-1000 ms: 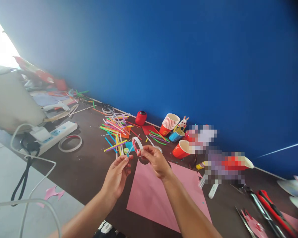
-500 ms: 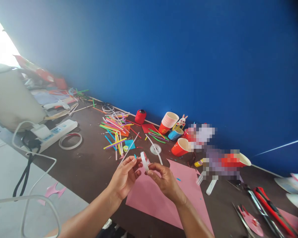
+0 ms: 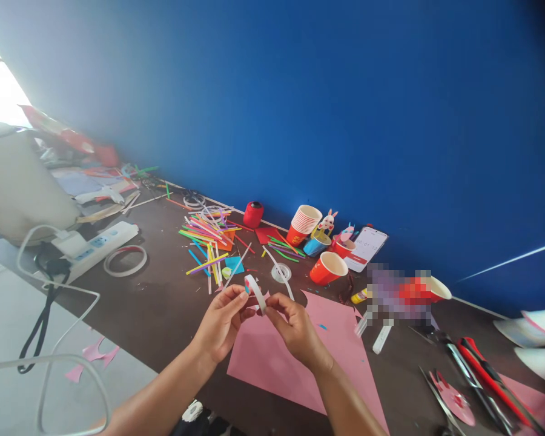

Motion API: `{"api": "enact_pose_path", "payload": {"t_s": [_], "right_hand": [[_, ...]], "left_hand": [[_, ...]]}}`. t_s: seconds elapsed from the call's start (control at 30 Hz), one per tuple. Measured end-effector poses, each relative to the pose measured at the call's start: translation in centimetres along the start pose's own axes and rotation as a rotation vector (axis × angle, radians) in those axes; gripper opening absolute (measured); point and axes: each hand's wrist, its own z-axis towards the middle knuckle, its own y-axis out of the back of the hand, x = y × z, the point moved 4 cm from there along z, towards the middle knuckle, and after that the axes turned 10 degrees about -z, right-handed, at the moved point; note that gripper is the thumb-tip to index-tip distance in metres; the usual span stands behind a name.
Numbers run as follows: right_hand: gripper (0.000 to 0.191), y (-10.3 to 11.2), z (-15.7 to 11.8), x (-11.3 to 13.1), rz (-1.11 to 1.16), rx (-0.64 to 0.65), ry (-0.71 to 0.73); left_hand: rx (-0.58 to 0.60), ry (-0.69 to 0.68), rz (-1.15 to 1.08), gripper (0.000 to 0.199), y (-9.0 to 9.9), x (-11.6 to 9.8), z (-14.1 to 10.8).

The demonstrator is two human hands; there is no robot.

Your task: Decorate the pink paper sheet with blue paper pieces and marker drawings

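A narrow roll of white tape (image 3: 257, 297) is held upright above the pink paper sheet (image 3: 295, 375). Thumb and fingers of my right hand (image 3: 297, 332) pinch its lower right edge. My left hand (image 3: 221, 321) is closed at the roll's left side, with a small bit of blue paper (image 3: 247, 290) showing at its thumb tip. Whether the left fingers also grip the tape is hidden. Just beyond the hands are a pale straw (image 3: 279, 269) and a clear tape roll (image 3: 280, 273) lying on the table.
Colourful straws (image 3: 204, 233) lie scattered beyond my left hand. Stacked paper cups (image 3: 303, 225), a red cup (image 3: 329, 269) and a phone (image 3: 367, 248) stand or lie by the blue wall. Scissors (image 3: 440, 396) are at right, a power strip (image 3: 102, 248) at left.
My left hand has come closer to the tape roll, and the blue bit now sits against it. The roll has tilted and shifted slightly left. The phone's blurring has gone.
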Motion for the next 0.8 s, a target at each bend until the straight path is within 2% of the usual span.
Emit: {"api": "enact_pose_path", "payload": {"t_s": [0.13, 0.23, 0.3, 0.4, 0.5, 0.6, 0.7, 0.8], "right_hand": [[0.015, 0.1, 0.0, 0.3, -0.015, 0.011, 0.013], [0.011, 0.2, 0.0, 0.7, -0.054, -0.006, 0.084], [0.012, 0.2, 0.1, 0.6, -0.004, -0.027, 0.079], [0.021, 0.3, 0.4, 0.0, 0.226, -0.032, -0.047], [0.025, 0.4, 0.9, -0.2, 0.435, -0.013, -0.129], [0.021, 0.5, 1.1, 0.0, 0.524, -0.012, -0.160], [0.016, 0.4, 1.1, -0.1, 0.551, -0.047, -0.177], [0.015, 0.5, 1.1, -0.3, 0.487, -0.085, -0.168]], "left_hand": [[-0.007, -0.003, -0.047, 0.006, -0.2, -0.5, 0.3], [0.030, -0.039, 0.024, 0.005, -0.4, -0.6, 0.3], [0.059, -0.114, 0.178, 0.006, -0.3, -0.7, 0.1], [0.118, -0.271, 0.556, 0.006, -0.4, -0.9, -0.7], [0.230, -0.414, 0.948, 0.007, -0.9, -0.9, -1.5], [0.355, -0.517, 1.155, 0.011, -1.3, -0.7, -2.0], [0.405, -0.518, 1.206, 0.013, -1.3, -0.5, -2.0], [0.324, -0.462, 1.103, 0.009, -1.0, -0.7, -1.7]]}}
